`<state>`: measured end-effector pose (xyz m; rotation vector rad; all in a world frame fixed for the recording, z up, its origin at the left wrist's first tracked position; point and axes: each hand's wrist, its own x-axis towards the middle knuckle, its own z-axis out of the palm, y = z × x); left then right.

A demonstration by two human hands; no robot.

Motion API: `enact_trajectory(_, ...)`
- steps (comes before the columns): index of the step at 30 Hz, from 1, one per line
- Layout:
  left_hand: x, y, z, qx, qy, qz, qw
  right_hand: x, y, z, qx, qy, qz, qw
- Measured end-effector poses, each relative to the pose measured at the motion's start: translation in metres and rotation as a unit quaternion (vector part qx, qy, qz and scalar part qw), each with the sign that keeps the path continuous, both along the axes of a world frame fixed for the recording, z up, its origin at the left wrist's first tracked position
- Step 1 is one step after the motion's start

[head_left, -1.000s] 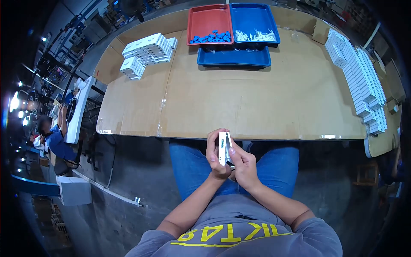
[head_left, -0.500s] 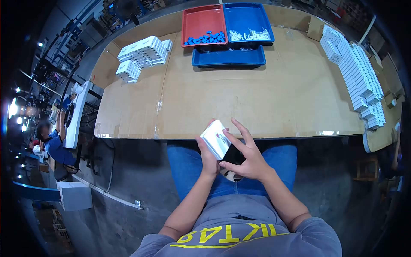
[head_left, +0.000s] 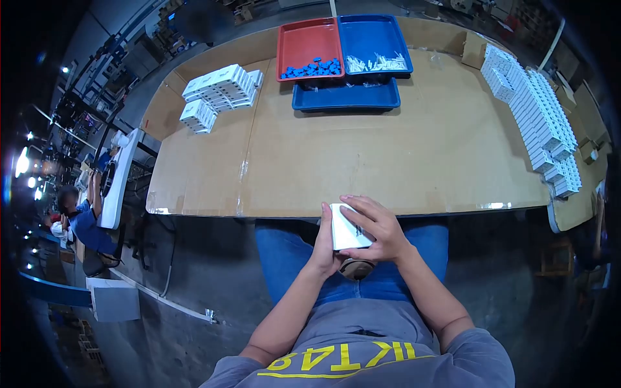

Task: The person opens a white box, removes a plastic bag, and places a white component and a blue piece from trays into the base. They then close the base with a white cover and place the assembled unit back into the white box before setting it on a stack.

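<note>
A small white, flat box-shaped piece with dark print on its face is held between both hands, just off the table's near edge and above the lap. My left hand grips its left side, thumb along the edge and the other fingers hidden beneath. My right hand is closed on its right side, fingers over the top corner and thumb at the lower edge. Part of the printed face is covered by the right fingers. A round, shiny object shows just below the hands.
At the table's back, a red tray holds blue pieces; a blue tray holds white sticks. A lower blue tray stands before them. White blocks are stacked left, longer white stacks right. A person sits far left.
The white piece has turned more upright and shifted right and slightly toward my body. My right fingers, spread beside it before, now close over its right side.
</note>
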<state>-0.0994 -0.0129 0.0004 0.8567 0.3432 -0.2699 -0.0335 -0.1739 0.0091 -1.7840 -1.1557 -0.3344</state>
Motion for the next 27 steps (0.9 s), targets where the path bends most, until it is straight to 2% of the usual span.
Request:
enact_trajectory(2,0.0,0.002,-0.001,-0.002,0.0,-0.008,1.0,0.002,0.001,-0.003,0.004,-0.024,0.002,1.0)
enact_trajectory(8,-0.003,0.0,0.0,-0.01,0.02,0.008,1.0,0.0,0.004,-0.015,0.027,0.006,0.006,1.0)
enact_trajectory(11,-0.002,-0.004,-0.004,-0.047,0.011,0.035,0.998,0.001,0.007,-0.03,0.029,0.097,0.012,0.995)
enact_trajectory(13,-0.004,-0.005,-0.012,-0.082,-0.008,0.039,0.996,0.002,0.01,-0.043,0.055,0.162,-0.03,0.985)
enact_trajectory(16,-0.007,-0.013,-0.028,0.107,-0.07,0.045,0.991,-0.007,0.014,-0.041,0.083,0.267,-0.055,0.959)
enact_trajectory(19,0.0,-0.013,-0.033,0.121,-0.078,0.074,0.987,-0.007,0.016,-0.037,0.08,0.327,-0.036,0.941)
enact_trajectory(22,0.002,-0.01,-0.026,0.085,-0.054,0.126,0.987,-0.005,0.013,-0.035,0.06,0.33,-0.028,0.941)
enact_trajectory(27,0.004,-0.001,-0.025,0.04,-0.055,0.188,0.98,-0.01,0.005,-0.034,0.017,0.227,0.023,0.974)
